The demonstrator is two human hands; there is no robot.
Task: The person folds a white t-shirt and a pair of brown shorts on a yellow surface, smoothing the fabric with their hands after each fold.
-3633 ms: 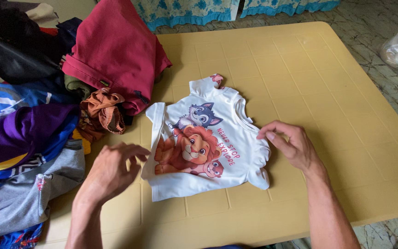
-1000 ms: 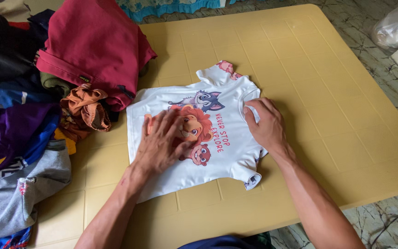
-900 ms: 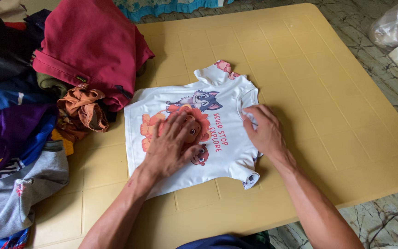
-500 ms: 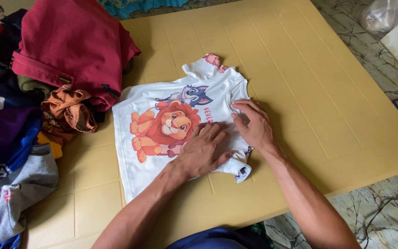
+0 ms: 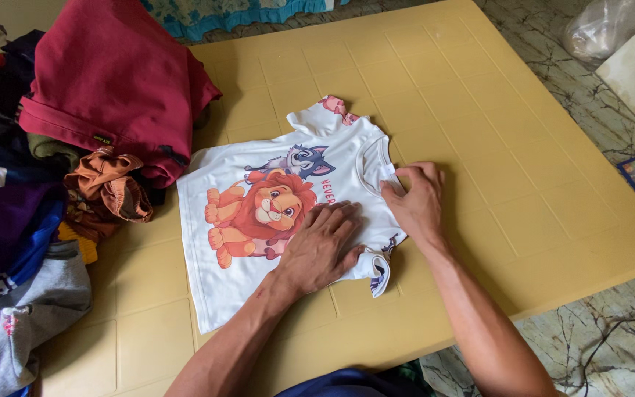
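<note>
The small white shirt (image 5: 288,220) with the cartoon lion and cat print lies flat, print side up, on the yellow table (image 5: 523,169), a little left of the middle of it. Going from the left: a pile of clothes (image 5: 16,220) covers that side of the table, with a dark red garment (image 5: 123,81) on top at the back and a crumpled orange piece (image 5: 108,191) just beside the hem of the shirt.

My left hand (image 5: 325,246) rests on the lower chest of the shirt, palm down, fingers spread and pressing the cloth against the table, close to the near sleeve (image 5: 376,268). My right hand (image 5: 417,198) is at the neck opening; its thumb and fingers seem to pinch the small white label at the collar (image 5: 385,170), though I cannot see the thumb clearly.

To do this smoothing well, I think the left palm must hold the cloth firmly so that it does not slide while the right hand pulls the collar edge straight. The pull should be gentle and outward, away from the flat hand, otherwise new wrinkles may form between the two hands. The near sleeve is curled under a little and probably needs flattening too.

On the far right, on the floor, a clear plastic bag (image 5: 611,29) lies well apart from the table.
</note>
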